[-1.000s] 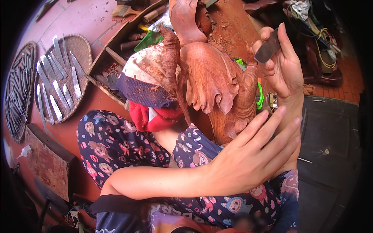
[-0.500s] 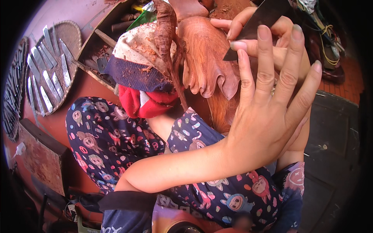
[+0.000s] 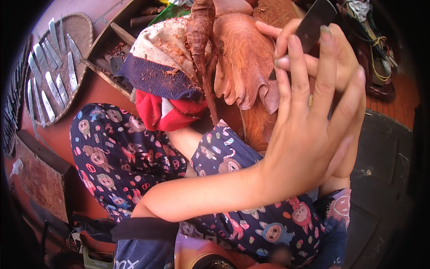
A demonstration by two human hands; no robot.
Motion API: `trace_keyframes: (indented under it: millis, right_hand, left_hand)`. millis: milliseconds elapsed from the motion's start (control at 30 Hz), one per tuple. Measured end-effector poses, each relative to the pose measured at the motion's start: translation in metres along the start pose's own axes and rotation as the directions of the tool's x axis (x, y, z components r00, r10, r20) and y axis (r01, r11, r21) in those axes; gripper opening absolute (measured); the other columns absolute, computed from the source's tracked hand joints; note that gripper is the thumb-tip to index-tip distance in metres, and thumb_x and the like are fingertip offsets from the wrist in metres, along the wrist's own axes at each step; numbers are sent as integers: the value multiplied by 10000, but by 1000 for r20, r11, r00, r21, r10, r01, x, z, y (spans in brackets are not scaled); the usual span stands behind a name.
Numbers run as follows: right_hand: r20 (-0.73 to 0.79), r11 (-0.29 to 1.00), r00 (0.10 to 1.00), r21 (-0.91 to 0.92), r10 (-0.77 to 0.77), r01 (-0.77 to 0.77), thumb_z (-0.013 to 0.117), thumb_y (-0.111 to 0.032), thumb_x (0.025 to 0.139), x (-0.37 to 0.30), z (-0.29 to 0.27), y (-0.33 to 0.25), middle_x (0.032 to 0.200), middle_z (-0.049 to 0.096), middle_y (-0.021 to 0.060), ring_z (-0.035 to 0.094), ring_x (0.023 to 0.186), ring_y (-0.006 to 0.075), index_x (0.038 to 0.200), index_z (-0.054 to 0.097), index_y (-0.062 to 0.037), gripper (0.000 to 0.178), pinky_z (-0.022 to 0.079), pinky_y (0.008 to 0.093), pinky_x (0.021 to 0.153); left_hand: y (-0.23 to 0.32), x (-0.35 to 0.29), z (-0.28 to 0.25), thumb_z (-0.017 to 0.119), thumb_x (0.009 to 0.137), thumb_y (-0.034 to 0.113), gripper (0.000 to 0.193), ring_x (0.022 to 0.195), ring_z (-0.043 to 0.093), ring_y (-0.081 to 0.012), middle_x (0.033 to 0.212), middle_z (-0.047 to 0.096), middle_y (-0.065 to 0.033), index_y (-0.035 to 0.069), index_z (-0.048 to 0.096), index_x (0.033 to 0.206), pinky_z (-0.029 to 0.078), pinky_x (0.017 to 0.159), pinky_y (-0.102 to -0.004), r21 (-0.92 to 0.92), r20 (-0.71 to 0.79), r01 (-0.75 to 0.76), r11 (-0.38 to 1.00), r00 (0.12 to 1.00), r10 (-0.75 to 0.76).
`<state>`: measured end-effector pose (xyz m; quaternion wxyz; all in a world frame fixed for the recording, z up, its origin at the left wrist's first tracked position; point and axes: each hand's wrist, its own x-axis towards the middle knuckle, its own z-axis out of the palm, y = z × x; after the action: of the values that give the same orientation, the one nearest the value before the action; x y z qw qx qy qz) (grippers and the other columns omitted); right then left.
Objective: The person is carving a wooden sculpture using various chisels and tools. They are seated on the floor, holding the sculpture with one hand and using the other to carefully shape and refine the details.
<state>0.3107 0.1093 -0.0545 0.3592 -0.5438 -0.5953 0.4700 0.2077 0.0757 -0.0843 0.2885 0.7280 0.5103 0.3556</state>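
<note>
My left hand [image 3: 298,139] reaches across from the lower left, fingers stretched out and spread, holding nothing. It lies in front of my right hand [image 3: 342,56]; whether the two touch is hard to tell. Between the fingers of my right hand is a thin, dark, flat metal blade [image 3: 317,21], like a scraper; its lower part is mostly hidden behind my left fingers. Just left of both hands is a reddish-brown wood carving [image 3: 242,56] with rippled, folded edges. A rough, twisted dark wood piece [image 3: 204,33] rises beside it.
Shavings cover a bundled white, navy and red cloth [image 3: 163,80] next to the carving. Several steel blades lie on a round woven tray [image 3: 83,27] at far left. A wooden tool box [image 3: 106,77] stands behind the cloth. My bent leg [image 3: 127,152] is in front, a dark board [image 3: 380,179] at right.
My left fingers have tipped toward the left and drawn a little closer over my right hand. The blade's lower corner has gone mostly behind them. The whole view has shifted slightly.
</note>
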Motion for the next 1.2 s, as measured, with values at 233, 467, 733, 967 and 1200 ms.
trace_keyframes:
  millis: [233, 467, 733, 967, 1200]
  right_hand:
    - [-6, 1000, 1000, -2, -11, 11, 643, -124, 966, -3, 2, 1, 878, 543, 83, 611, 751, 120, 1076, 496, -65, 193, 536, 243, 715]
    - [-42, 1000, 999, -15, -10, 9, 647, -124, 961, 1, -4, 2, 891, 550, 85, 615, 774, 134, 1071, 518, -58, 182, 534, 264, 746]
    - [-48, 1000, 999, -15, -12, 11, 652, -124, 955, -1, -1, 2, 906, 558, 87, 620, 802, 149, 1065, 543, -51, 171, 532, 287, 780]
    - [-57, 1000, 998, -12, -9, 9, 657, -124, 951, -1, -3, 0, 919, 565, 90, 624, 826, 163, 1060, 565, -45, 163, 530, 308, 811]
    - [-36, 1000, 999, -21, -16, 15, 661, -123, 946, 0, 2, -2, 931, 573, 92, 629, 850, 176, 1055, 586, -39, 157, 528, 329, 841]
  left_hand:
    - [-26, -16, -12, 616, 851, 123, 759, 1426, 139, -642, 1564, 131, -416, -59, 298, 1515, 249, 1115, -701, -682, -118, -268, 680, 958, 260]
    - [-40, -4, -16, 729, 766, 185, 930, 1442, 92, -631, 1542, 75, -459, -64, 261, 1530, 228, 1118, -703, -732, -101, -291, 616, 941, 324]
    - [-47, 4, -15, 734, 763, 168, 920, 1438, 91, -638, 1538, 75, -462, -66, 271, 1523, 230, 1120, -699, -739, -90, -295, 606, 934, 346]
    - [-49, 6, -14, 739, 761, 154, 912, 1434, 90, -644, 1536, 76, -464, -67, 279, 1517, 232, 1122, -695, -743, -91, -293, 601, 935, 344]
    - [-49, 6, -15, 747, 755, 151, 912, 1439, 73, -640, 1540, 76, -456, -69, 287, 1511, 207, 1142, -679, -785, -117, -293, 546, 935, 335]
